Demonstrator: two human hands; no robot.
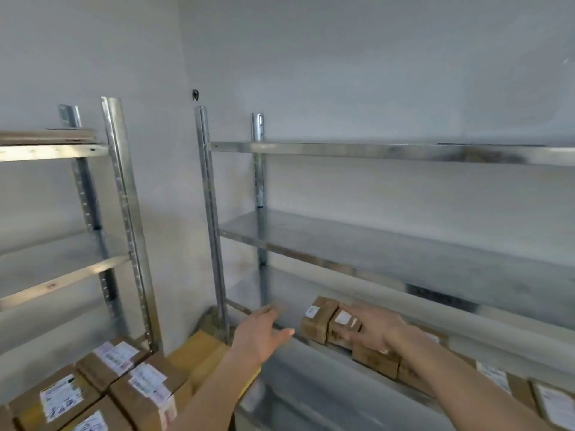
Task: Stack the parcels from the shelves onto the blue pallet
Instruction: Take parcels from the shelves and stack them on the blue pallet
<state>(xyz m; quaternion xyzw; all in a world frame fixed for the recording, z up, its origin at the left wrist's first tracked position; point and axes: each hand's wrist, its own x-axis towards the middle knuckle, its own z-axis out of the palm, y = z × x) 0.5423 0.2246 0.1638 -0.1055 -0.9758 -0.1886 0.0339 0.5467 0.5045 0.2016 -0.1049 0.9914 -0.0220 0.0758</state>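
Several small brown cardboard parcels with white labels stand in a row on a low metal shelf [280, 332]. My right hand [375, 329] lies on the row with its fingers spread over the second parcel [341, 325]; whether it grips the parcel I cannot tell. The leftmost parcel [317, 318] stands just left of those fingers. My left hand [264, 332] hovers open, palm turned right, over the bare left end of the same shelf. A stack of larger labelled parcels [102, 387] fills the lower left. The blue pallet is hidden from view.
The metal rack [389, 253] ahead has two bare upper shelves. A second rack [124, 231] stands on the left against the wall, with flat boards on its top shelf [49, 136]. More labelled parcels [529, 393] lie at the lower right.
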